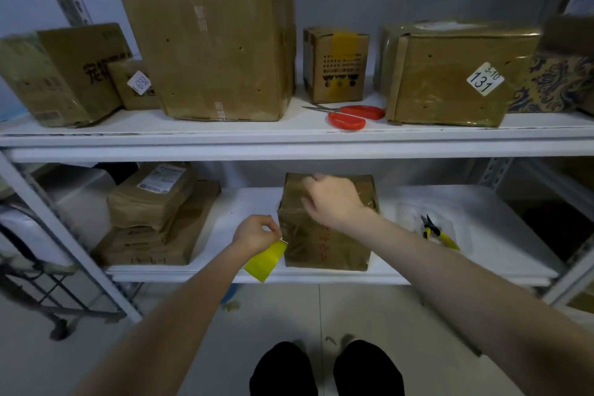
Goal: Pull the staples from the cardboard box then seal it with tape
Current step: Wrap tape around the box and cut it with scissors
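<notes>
Pressing our right hand [331, 199] flat-ish on box [324, 235] top; left hand [255, 233] fingers pinching yellow tape [265, 259] beside box's left edge.

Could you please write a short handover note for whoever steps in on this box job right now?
Left hand: pinching the yellow tape at the box's left edge.
Right hand: pressing on top of the cardboard box, lower shelf.
Yellow-handled pliers lie right of the box; red scissors on the upper shelf.
Done: taping has begun; staples not discernible.
Left: finish sealing and cut the tape.
</notes>
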Available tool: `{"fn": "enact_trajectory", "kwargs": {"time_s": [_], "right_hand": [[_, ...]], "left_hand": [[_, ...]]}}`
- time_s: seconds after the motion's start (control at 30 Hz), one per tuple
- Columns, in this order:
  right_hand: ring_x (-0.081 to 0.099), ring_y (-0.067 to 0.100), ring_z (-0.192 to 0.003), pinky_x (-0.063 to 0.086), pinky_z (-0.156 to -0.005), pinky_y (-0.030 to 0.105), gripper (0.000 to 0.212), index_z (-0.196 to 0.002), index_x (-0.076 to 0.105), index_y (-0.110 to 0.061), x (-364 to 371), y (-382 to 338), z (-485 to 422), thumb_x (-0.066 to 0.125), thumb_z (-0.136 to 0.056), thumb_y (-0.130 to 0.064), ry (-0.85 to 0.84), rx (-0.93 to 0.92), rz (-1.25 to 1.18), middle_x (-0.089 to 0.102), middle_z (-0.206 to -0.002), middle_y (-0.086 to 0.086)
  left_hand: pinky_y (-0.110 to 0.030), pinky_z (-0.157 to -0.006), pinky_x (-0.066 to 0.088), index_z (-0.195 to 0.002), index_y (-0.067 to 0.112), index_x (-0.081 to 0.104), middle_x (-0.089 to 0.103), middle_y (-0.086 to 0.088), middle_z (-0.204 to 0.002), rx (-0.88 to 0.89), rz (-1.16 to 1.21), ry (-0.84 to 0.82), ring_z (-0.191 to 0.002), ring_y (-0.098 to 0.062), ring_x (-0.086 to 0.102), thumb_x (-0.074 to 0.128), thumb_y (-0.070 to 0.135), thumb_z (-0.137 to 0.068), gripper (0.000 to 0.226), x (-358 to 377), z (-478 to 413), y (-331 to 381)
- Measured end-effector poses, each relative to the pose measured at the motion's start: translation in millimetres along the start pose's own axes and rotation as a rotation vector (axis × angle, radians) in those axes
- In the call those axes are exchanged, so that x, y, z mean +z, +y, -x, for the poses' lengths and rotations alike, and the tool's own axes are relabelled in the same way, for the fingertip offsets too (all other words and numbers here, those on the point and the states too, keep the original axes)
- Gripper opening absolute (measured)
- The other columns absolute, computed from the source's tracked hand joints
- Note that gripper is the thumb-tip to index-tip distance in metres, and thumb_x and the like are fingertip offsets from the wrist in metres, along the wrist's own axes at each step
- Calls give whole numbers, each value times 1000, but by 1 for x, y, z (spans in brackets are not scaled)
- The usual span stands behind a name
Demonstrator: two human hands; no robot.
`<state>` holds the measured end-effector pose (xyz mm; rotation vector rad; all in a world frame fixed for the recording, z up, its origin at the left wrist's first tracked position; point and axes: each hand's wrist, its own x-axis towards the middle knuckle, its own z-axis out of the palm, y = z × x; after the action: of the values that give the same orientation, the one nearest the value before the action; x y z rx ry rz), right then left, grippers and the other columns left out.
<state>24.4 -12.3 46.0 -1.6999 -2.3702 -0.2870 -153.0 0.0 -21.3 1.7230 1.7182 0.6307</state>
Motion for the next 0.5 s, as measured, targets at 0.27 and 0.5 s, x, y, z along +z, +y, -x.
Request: {"fn": "enact_trajectory", "kwargs": {"time_s": [0.27, 0.5], "right_hand": [[49, 23, -127, 51, -85, 38, 45, -138, 44, -21, 66, 24, 5, 48, -97, -39, -134, 23, 71, 46, -143, 2], [62, 25, -115, 41, -103, 44, 37, -114, 70, -11, 71, 88, 28, 76, -78, -18, 85, -134, -169, 66, -121, 4]], "left_hand": [[-21, -85, 38, -63, 20, 61, 60, 7, -99, 105, 170, -39, -102, -12, 56, 67, 7, -83, 25, 5, 10, -2], [-13, -80, 42, -78, 5, 62, 62, 1, -111, 62, 241, -180, -101, -4, 55, 64, 4, -86, 9, 6, 16, -12]]}}
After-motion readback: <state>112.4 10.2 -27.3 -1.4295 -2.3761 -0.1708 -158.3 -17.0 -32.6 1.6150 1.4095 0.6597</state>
